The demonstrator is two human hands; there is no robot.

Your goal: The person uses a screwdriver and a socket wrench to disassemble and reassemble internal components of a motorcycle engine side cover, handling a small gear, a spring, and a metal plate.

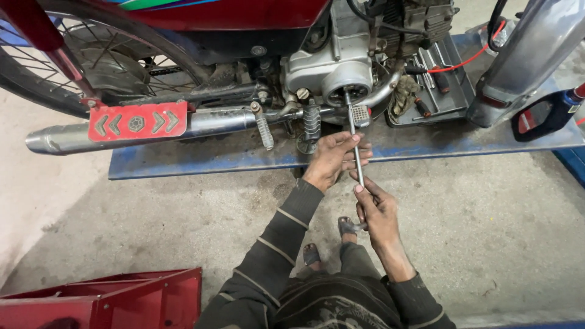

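Hands of 1 person, seen from a head camera looking down, grip a long steel socket wrench (354, 146) at the centre of the frame. The left hand (334, 159) is clenched around the middle of the shaft, fingers curled over it. The right hand (378, 210), lower in the frame and closer to the body, wraps around the bottom end of the shaft, where a crosswise handle seems to sit; part of that end is hidden by the palm.

The wrench's long axis runs almost straight up the frame, leaning slightly left at the top. Its far tip meets the round engine side cover (345, 90) of a red motorcycle (231, 15) in the upper centre, just above both hands. The left hand is the nearer of the 2 to that tip.

The motorcycle stands on a blue steel ramp (201, 161) crossing the frame. A chrome exhaust pipe (67, 137) with a red heat shield lies at middle left. A grey tool tray (448, 91) sits at upper right, a red metal panel (122, 298) at lower left. The person's 2 sandalled feet rest on bare concrete floor (487, 231).
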